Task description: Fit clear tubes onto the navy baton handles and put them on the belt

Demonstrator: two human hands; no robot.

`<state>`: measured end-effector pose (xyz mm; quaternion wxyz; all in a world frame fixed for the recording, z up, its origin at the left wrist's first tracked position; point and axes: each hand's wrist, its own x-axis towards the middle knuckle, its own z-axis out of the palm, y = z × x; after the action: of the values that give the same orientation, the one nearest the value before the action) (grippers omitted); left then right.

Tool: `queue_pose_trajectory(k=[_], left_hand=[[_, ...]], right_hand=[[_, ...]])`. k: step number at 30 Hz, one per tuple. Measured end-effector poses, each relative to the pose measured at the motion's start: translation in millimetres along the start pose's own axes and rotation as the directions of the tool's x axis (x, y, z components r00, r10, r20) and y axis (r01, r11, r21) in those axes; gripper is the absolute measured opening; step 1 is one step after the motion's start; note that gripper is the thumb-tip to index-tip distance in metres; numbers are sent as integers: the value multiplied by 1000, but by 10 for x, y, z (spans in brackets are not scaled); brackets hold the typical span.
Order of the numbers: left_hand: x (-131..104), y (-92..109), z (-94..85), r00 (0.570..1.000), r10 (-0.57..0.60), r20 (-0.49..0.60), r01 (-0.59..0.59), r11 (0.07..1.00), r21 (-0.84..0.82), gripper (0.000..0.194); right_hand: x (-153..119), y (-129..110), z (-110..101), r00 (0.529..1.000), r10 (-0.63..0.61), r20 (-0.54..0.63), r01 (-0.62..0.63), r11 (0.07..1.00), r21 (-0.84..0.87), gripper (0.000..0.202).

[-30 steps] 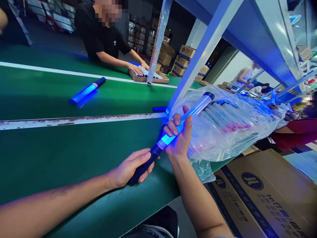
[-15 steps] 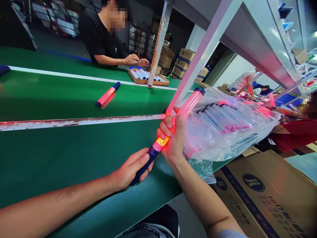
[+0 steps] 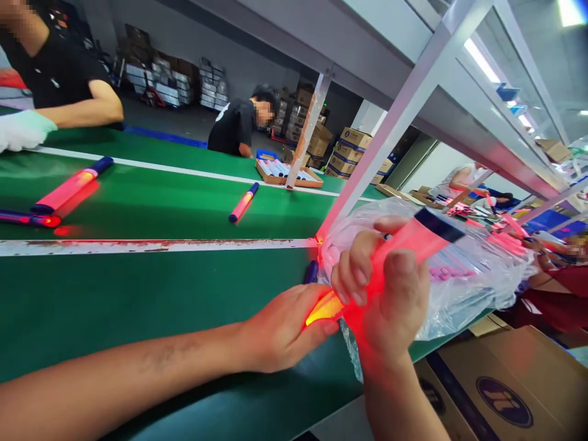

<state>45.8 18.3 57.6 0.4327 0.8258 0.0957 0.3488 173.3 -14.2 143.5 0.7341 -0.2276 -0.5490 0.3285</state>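
Note:
A glowing red light stick (image 3: 420, 237) with a dark blue end cap slants up to the right in front of me. My right hand (image 3: 390, 294) is closed around its clear tube, the thumb along the near side. Lower down, my left hand (image 3: 287, 331) grips the stick beside the bright yellow-orange glow, and the handle end is hidden in that hand. Just beyond my fingers a dark blue cylindrical end (image 3: 311, 272) shows by the plastic bag. That clear plastic bag (image 3: 496, 293), holding several tubes, lies behind my right hand.
Lit sticks lie on the green belt: one (image 3: 243, 203) mid-belt, another (image 3: 73, 187) farther left. A gloved hand (image 3: 25, 130) of a co-worker is at far left. A tray (image 3: 275, 179) of tubes stands across. A metal post (image 3: 367, 147) rises ahead; a carton (image 3: 519, 373) sits lower right.
The light stick is nearer to me and farther right. My left hand has shifted up toward my right hand. The view has turned, bringing a gloved co-worker and more lit sticks into sight.

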Motion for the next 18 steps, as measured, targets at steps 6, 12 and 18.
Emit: queue_pose_trajectory(k=[6,12,18], left_hand=[[-47,-158,163,979,194,-60,-185,974,129,37],[-95,-242,130,988,123,-92,-112,987,117,31],[-12,-273,143,972,-235,-17,235,966,104,33]], right_hand=[[-109,-45,116,1000,15,-8,-15,998,54,11],[-133,144,104,998,58,-22,-57,998,42,11],[139,361,-508,966,201,-162,-216,973,-86,28]])
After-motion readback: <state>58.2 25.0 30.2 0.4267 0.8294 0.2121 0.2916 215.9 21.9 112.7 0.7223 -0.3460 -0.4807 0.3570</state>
